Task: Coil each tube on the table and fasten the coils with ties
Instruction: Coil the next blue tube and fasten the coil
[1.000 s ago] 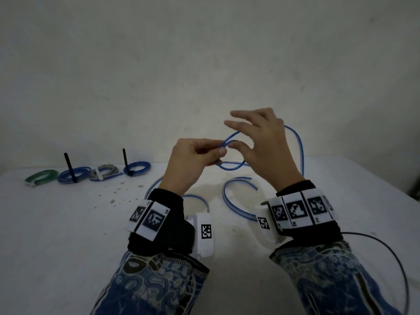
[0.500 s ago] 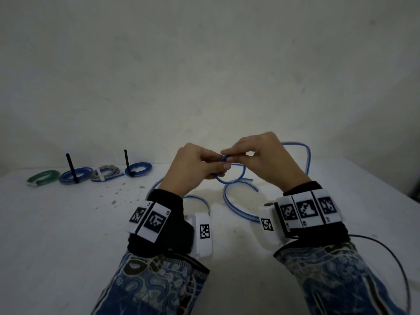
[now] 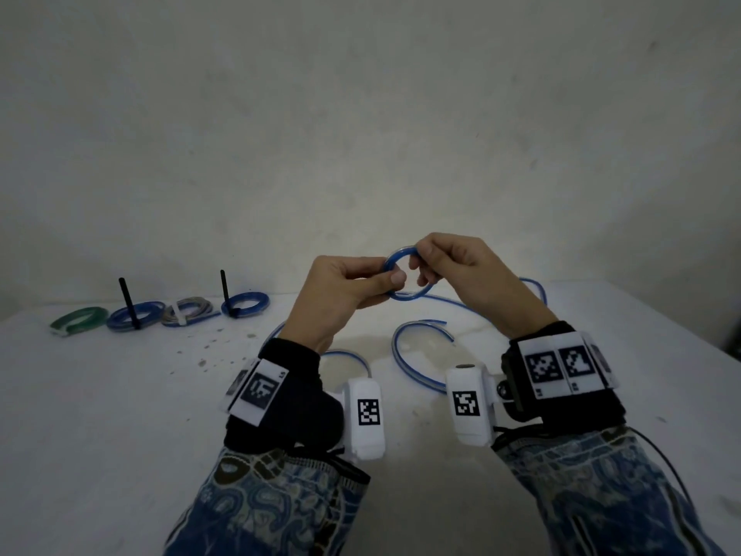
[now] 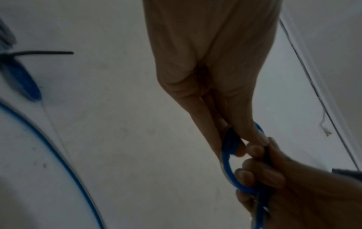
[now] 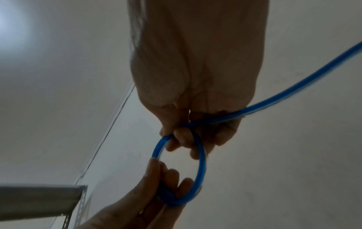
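Above white table [image 3: 120,395]: left hand [image 3: 345,290] and right hand [image 3: 461,274] pinch small loop of thin blue plastic tube [image 3: 405,274]; most still uncoiled. Four tied coils [image 3: 160,315] far left, done.

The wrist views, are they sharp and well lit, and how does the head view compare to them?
Left wrist view: dim, and the coil with a black tie at the left edge is smeared. Right wrist view: also dark, the blue tube soft where the left hand pinches it. Head view: sharper, low light, table edges bowed by the wide lens; the right hand is clear.
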